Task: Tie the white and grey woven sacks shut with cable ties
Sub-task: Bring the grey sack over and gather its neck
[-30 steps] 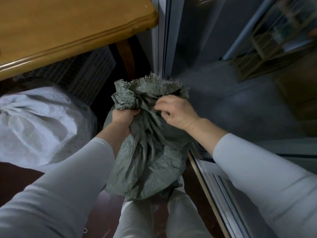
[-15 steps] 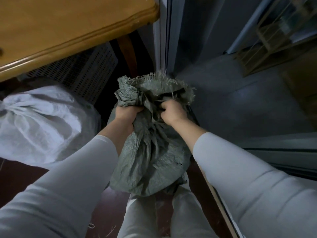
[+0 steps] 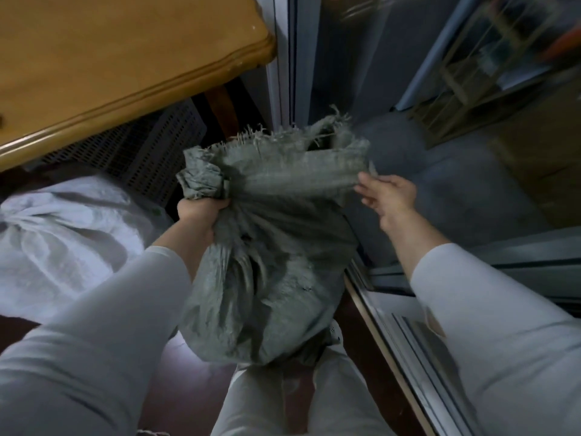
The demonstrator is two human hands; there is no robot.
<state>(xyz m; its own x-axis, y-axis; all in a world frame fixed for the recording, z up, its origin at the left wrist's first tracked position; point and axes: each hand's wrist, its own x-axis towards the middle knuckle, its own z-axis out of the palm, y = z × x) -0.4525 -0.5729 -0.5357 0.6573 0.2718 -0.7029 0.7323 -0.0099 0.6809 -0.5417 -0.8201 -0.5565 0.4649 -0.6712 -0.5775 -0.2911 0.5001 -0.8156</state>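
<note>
A grey woven sack stands between my knees on the floor, its frayed mouth spread wide to the right. My left hand grips the bunched left part of its neck. At the right edge of the mouth is my right hand, fingers stretched out and spread, their tips at the cloth; motion blur hides whether they pinch it. A white woven sack lies to the left with its neck gathered. No cable tie shows.
A wooden table overhangs at the upper left, with a dark perforated crate under it. A sliding door track runs along the right. Beyond the glass is a grey floor and a wire rack.
My right hand has let go of the gathered neck and moved right to the mouth's edge, and the sack's mouth has spread wide. My left hand keeps its grip.
</note>
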